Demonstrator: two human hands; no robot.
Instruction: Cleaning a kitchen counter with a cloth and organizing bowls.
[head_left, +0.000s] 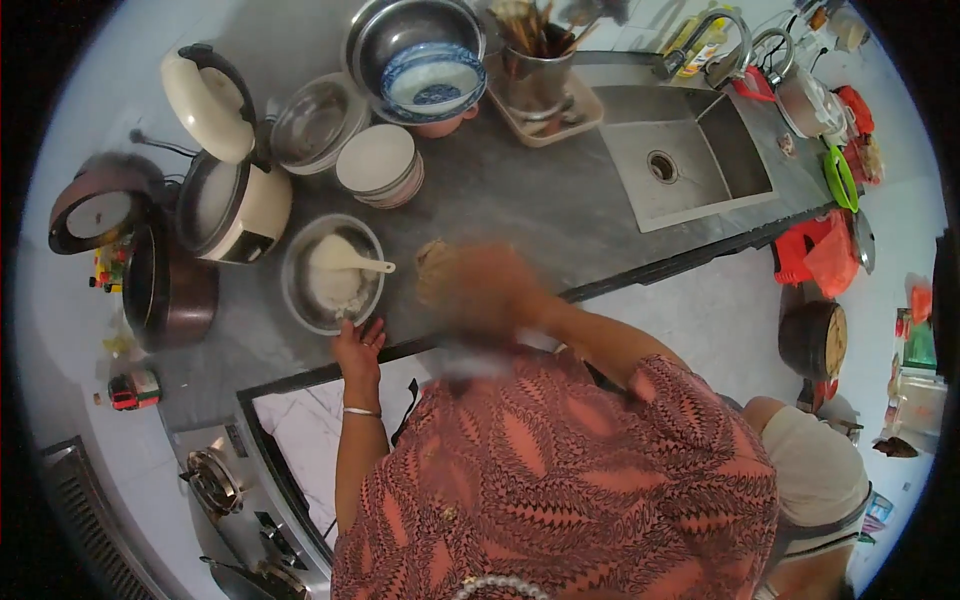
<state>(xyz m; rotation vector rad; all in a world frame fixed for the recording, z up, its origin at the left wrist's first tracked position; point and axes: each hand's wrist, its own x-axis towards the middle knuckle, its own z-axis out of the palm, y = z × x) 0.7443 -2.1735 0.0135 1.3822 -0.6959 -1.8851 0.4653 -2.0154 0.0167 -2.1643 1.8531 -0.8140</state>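
A metal bowl (291, 289) stands on the dark counter, holding white clumped food that looks like rice, with a white rice paddle (341, 257) lying on it. My left hand (358, 351) is palm up at the bowl's near rim, fingers spread, fingertips at or touching the rim. Motion blurs my right hand (499, 281) over the counter to the right of the bowl. Beside its left edge lies a crumpled tan thing (433, 271), possibly a cloth. Blur hides the right fingers and whether they grip it.
An open cream rice cooker (259, 214) and a dark brown pot (176, 300) stand left. Behind are stacked white bowls (375, 161), large metal bowls (364, 45) and a utensil holder (536, 82) on a tray. A steel sink (637, 176) lies right; a gas stove (247, 487) is near left.
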